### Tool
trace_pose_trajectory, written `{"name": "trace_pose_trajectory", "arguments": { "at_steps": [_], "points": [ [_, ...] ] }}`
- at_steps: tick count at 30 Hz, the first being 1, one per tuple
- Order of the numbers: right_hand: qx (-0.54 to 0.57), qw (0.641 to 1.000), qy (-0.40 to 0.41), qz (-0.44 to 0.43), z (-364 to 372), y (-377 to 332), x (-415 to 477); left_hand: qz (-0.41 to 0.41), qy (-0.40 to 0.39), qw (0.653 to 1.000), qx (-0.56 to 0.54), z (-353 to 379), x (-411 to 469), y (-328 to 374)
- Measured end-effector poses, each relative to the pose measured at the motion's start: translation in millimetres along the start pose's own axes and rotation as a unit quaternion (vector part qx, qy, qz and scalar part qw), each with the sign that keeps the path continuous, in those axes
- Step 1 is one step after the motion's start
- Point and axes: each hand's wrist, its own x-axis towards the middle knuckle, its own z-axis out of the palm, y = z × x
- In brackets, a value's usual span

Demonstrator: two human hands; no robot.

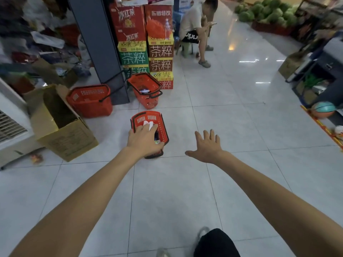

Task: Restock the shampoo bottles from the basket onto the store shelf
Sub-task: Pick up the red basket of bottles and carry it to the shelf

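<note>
Red plastic basket (163, 129) with black handles stands on the white tiled floor (232, 112), directly ahead of the person. White bottles (150, 124) lie inside it at the far end, with a dark bottle (157, 135) beside them near the right wall.

Left grip (143, 140) reaches into the basket. Its fingers lie over the white bottles and touch them; whether they curl round 1 of them cannot be told from this angle. Right grip (208, 145) hangs over bare floor to the right of the basket, apart from it, palm down, fingers spread and straight, holding nothing.

2 more red baskets stand further back: 1 (89, 101) to the left of a dark pillar (100, 49), the other (145, 89) to its right, tilted, with something white inside. An open cardboard box (61, 130) sits left of the near basket. Stacked drink cartons (146, 45) rise behind the pillar. A seated person (194, 26) is just beyond them. Watermelons (267, 12) are piled at the far right, and a ball (323, 109) rests near the right edge.
</note>
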Motion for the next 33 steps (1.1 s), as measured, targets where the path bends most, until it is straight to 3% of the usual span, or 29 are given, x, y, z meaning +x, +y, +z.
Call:
{"name": "trace_pose_trajectory", "arguments": {
  "at_steps": [16,26,33],
  "points": [
    [-0.012,0.997,-0.023,-0.068,-90,105,284,-0.095,-0.024,0.995,-0.006,-18,259,50],
    [-0.037,0.991,-0.067,-0.110,-103,88,403,-0.150,-0.054,0.987,-0.023,-10,346,16],
    [-0.081,0.981,-0.080,-0.160,-129,26,537,-0.229,-0.034,0.971,-0.066,-1,430,-68]
  ]
}}
